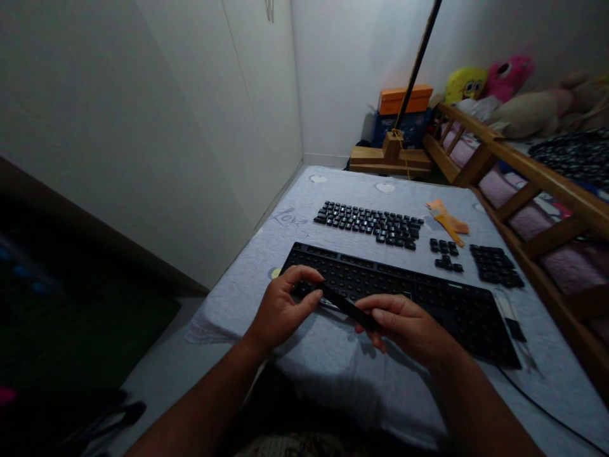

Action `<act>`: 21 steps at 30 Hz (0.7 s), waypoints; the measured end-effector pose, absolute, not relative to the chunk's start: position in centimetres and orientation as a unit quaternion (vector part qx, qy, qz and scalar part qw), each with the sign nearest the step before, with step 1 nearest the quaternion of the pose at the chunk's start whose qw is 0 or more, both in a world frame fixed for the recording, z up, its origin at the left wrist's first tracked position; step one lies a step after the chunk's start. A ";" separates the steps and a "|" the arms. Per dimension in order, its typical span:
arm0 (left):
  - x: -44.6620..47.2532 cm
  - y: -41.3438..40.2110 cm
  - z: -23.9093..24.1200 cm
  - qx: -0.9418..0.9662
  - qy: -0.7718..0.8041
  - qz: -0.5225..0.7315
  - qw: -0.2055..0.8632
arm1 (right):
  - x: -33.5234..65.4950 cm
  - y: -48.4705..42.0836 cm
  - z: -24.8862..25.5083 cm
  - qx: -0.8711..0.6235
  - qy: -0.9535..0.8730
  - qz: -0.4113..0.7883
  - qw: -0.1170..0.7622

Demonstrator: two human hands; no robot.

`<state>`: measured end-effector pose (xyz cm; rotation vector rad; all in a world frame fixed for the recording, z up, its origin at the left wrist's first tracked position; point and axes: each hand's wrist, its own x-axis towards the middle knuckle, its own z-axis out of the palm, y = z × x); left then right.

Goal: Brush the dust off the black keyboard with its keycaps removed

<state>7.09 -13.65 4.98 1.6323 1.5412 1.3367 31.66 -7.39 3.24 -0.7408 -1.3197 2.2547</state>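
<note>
A black keyboard frame (428,298) with its keycaps taken off lies on a grey cloth-covered surface (333,368). Both hands hold a long black bar, likely the space bar keycap (345,306), over the frame's near edge. My left hand (280,308) pinches its left end between thumb and fingers. My right hand (409,327) grips its right end with curled fingers. Behind the frame, the removed keycaps (371,223) are laid out in keyboard order, with smaller groups (495,265) to the right.
An orange tool or cloth (447,223) lies beyond the keycaps. A wooden bed rail (533,171) runs along the right, with plush toys (495,82) behind it. White wardrobe doors (190,127) stand left. A black cable (547,412) trails off the keyboard at right.
</note>
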 end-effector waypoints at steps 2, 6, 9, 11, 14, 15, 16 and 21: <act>7.0 -13.6 4.9 0.604 0.572 0.492 0.257 | 31.6 -7.4 3.3 -0.272 -0.477 0.806 0.222; 7.1 -13.0 5.1 0.614 0.570 0.491 0.239 | 31.4 -7.1 3.3 -0.315 -0.465 0.781 0.274; 7.2 -12.2 5.4 0.647 0.554 0.480 0.209 | 31.4 -6.8 3.0 -0.337 -0.463 0.750 0.330; 7.2 -11.8 5.6 0.676 0.536 0.475 0.174 | 31.5 -6.6 2.9 -0.350 -0.467 0.731 0.353; 7.1 -11.4 5.5 0.703 0.520 0.468 0.131 | 31.7 -6.4 2.9 -0.367 -0.482 0.709 0.360; 7.1 -11.4 5.3 0.707 0.518 0.465 0.125 | 31.7 -6.4 3.0 -0.370 -0.490 0.703 0.358; 7.0 -11.4 5.2 0.710 0.517 0.462 0.122 | 31.7 -6.4 3.1 -0.372 -0.500 0.696 0.355; 6.7 -11.4 4.4 0.716 0.523 0.447 0.116 | 31.6 -6.4 3.4 -0.400 -0.557 0.642 0.342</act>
